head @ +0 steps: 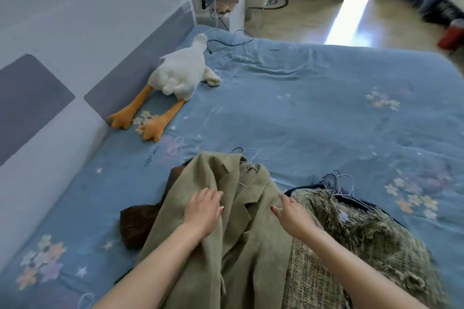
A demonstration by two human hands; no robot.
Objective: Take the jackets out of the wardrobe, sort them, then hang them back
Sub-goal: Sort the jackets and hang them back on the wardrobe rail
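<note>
Olive jacket lies lengthwise — collar pointing away; both hands' fingers rest flat, loosely spread.

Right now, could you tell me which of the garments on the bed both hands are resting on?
The olive-tan jacket in the middle: the left hand and right hand lie on it, unlike the brown garment and shaggy one.

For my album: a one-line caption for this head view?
Both hands, left hand and right hand, on an olive jacket on the blue bed.
</note>
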